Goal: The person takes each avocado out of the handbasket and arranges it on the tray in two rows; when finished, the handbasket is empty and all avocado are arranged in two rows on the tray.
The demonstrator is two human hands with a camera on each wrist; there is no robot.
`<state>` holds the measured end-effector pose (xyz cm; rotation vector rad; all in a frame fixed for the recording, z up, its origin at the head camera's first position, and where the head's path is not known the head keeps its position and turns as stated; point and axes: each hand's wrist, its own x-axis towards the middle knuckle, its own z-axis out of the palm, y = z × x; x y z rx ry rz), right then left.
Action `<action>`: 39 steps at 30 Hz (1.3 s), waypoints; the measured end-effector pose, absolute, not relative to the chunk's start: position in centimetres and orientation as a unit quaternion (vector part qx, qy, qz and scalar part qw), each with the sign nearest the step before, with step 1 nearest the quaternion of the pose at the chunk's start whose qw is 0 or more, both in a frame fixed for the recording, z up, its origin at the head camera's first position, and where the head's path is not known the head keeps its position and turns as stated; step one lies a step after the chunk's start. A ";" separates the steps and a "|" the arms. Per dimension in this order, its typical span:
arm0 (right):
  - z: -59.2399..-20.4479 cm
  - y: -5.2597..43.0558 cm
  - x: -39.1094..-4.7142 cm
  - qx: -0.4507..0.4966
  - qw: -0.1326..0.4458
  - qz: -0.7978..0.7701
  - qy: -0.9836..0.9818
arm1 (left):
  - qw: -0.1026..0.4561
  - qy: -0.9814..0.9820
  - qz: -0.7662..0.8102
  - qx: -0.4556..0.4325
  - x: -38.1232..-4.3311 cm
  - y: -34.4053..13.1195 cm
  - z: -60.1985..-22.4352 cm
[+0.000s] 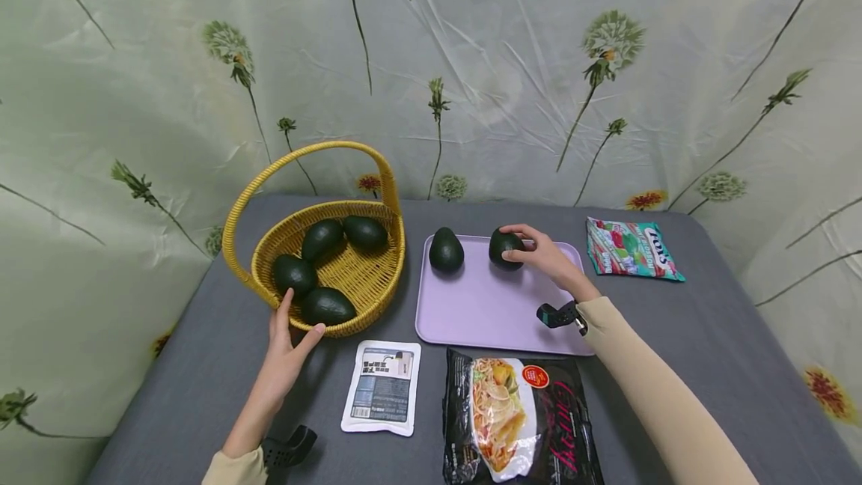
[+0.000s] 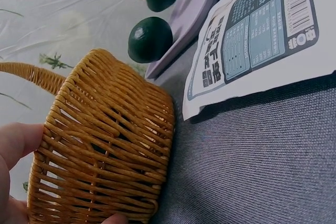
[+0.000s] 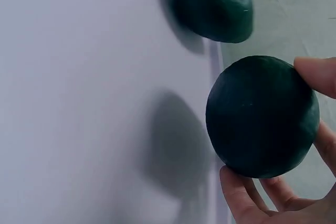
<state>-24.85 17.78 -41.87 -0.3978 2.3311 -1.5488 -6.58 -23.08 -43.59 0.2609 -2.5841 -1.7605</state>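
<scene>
Transfer step, apparently: your right hand [image 1: 542, 257] pinches an avocado [image 1: 501, 247], left hand [image 1: 284, 356] spread against basket [image 1: 364, 277]; gentle set-down likely needed next.

1. Lilac tray [image 1: 478, 313]: front half bare, reachable from above; standing avocado [image 1: 446, 251] obstructs the back left corner.
2. Right hand [image 1: 544, 253], gripping an avocado [image 1: 501, 248]: occupies the tray's back right; forearm crosses its right edge.
3. Yellow basket [image 1: 387, 294]: bare woven floor at centre and right; four avocados [image 1: 328, 307] along the left, front and back. Tall handle [image 1: 337, 145] overhead.
4. Left hand [image 1: 286, 346]: at basket's front left rim.
5. Grey table [image 1: 412, 283]: narrow strip between basket and tray.
6. White pouch [image 1: 384, 388], black noodle packet [image 1: 518, 425]: low, slim gap between.
</scene>
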 end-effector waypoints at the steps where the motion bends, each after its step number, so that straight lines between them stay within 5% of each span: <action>1: -42.2 17.8 -24.8 -0.138 0.157 -0.539 0.816 | 0.002 -0.823 -0.562 0.081 -6.6 -23.1 -43.6; 39: -42.6 17.6 -24.6 -0.142 0.170 -0.501 0.837 | 0.008 -0.822 -0.565 0.077 -6.5 -23.1 -43.8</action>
